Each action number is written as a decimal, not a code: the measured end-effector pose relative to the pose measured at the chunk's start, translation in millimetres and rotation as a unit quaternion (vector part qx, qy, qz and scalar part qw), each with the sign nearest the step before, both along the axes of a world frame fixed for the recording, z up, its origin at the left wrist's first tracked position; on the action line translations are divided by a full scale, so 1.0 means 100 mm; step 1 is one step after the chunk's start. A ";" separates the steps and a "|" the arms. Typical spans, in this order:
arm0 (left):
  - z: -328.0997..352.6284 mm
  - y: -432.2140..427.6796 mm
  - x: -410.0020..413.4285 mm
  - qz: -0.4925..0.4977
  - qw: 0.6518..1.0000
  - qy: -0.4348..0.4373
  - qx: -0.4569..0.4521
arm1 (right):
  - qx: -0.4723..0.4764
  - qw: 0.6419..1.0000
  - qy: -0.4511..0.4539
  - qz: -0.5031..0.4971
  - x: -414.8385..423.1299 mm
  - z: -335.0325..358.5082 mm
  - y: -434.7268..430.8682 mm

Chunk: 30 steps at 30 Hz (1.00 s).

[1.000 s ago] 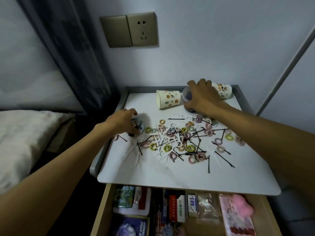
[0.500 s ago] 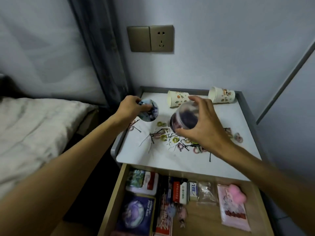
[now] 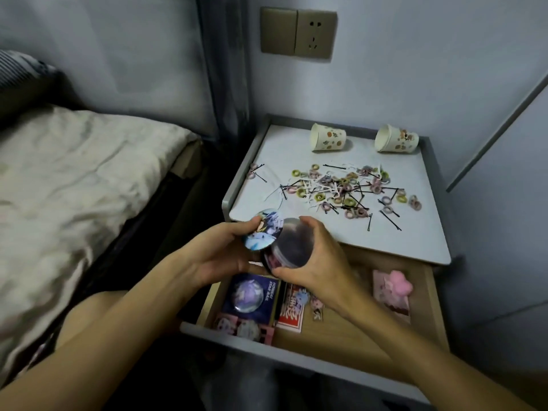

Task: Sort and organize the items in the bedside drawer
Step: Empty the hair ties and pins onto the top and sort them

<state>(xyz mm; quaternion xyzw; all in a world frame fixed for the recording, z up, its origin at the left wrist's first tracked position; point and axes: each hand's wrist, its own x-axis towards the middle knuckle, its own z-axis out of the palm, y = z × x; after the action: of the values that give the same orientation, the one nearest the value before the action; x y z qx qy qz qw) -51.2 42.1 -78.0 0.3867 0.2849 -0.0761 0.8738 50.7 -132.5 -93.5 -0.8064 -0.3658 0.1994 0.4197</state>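
Round printed disc [image 3: 264, 229] is pinched in the left grip [image 3: 225, 253], clear tub [image 3: 292, 247] clasped in the right grip [image 3: 318, 262], both held over the open drawer [image 3: 355, 336]. Capping is judged in hand; next, disc must be squared onto the tub mouth.

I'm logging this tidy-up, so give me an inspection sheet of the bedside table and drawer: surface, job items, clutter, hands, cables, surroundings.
Surface: white table top with a raised grey rim.
Job's things: the open drawer holds a blue box, a red box and a pink item; hair ties and hairpins lie scattered on the top.
Clutter: a paper cup and a second cup lie on their sides at the back.
Hands: left hand grips a printed disc; right hand grips a clear jar.
Cables: nothing seen.
Surroundings: bed at left, curtain, wall socket.
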 end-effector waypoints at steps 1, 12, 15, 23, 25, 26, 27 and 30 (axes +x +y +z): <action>-0.03 0.01 -0.01 -0.003 1.000 0.002 0.003 | -0.010 1.000 0.010 0.007 -0.05 -0.02 0.03; -0.20 0.14 -0.04 0.029 0.997 0.066 0.012 | 0.123 0.850 0.513 0.022 -0.08 -0.25 0.20; -0.18 0.15 -0.06 0.052 0.996 0.070 0.029 | 0.081 0.848 0.523 0.020 -0.07 -0.35 0.21; -0.21 0.40 -0.15 0.172 0.956 0.101 0.214 | -0.108 0.912 0.393 -0.042 -0.13 -0.81 0.40; -0.20 0.41 -0.18 0.174 0.950 0.096 0.241 | -0.132 0.920 0.368 -0.021 -0.22 -0.87 0.48; -0.20 0.41 -0.19 0.177 0.948 0.092 0.250 | -0.143 0.925 0.352 -0.013 -0.26 -0.88 0.51; -0.20 0.41 -0.20 0.178 0.946 0.089 0.254 | -0.153 0.929 0.337 -0.008 -0.30 -0.89 0.54; -0.20 0.40 -0.20 0.169 0.946 0.096 0.257 | -0.171 0.934 0.313 -0.010 -0.36 -0.92 0.57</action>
<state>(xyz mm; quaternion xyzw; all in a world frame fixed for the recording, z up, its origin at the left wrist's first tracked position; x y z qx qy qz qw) -71.4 82.3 -97.9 0.5353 0.4387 0.1121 0.7130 14.6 -75.2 -185.5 -0.7663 -0.1680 0.4971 0.3707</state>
